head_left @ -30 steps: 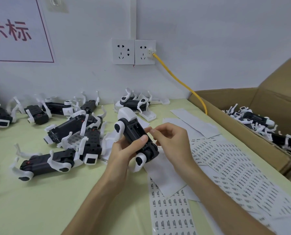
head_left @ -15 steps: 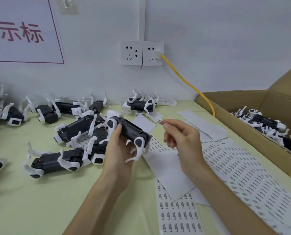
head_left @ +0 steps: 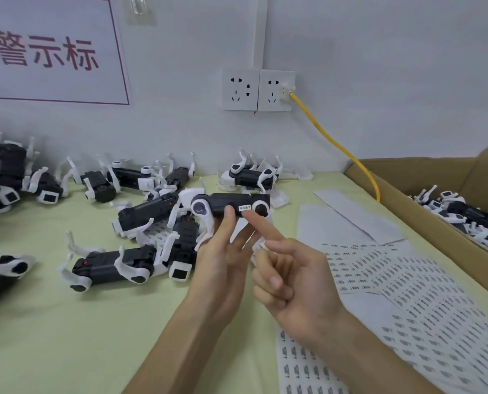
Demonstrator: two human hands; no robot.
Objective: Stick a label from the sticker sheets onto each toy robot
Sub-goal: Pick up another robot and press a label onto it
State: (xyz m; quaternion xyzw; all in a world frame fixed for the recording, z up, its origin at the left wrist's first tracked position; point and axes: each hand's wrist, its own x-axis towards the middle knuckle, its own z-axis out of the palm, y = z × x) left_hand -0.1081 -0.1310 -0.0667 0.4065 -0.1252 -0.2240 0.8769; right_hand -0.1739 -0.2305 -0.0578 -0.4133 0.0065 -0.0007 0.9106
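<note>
Lying nearest, at 5 o'clock, the sticker sheets (head_left: 408,294) cover the table (head_left: 52,336). The right hand (head_left: 294,277) presses its straight index finger on the label (head_left: 244,208), other fingers curled on nothing. The left hand (head_left: 225,260) grips the toy robot (head_left: 228,204) at 12 o'clock, above the table. Other robots (head_left: 112,265) lie at 10 o'clock.

Two hands in play, left hand (head_left: 223,260) and right hand (head_left: 291,277), with one toy robot (head_left: 228,204) wearing one label (head_left: 244,208). I count about eleven more robots (head_left: 112,265) across the one table (head_left: 66,336), the left-edge heap too tangled to be sure, plus several in the single cardboard box (head_left: 422,172). Two wall sockets (head_left: 258,91), one yellow cable (head_left: 336,146), one sign (head_left: 52,52), and at least three printed sticker sheets (head_left: 408,280), overlapping!
</note>
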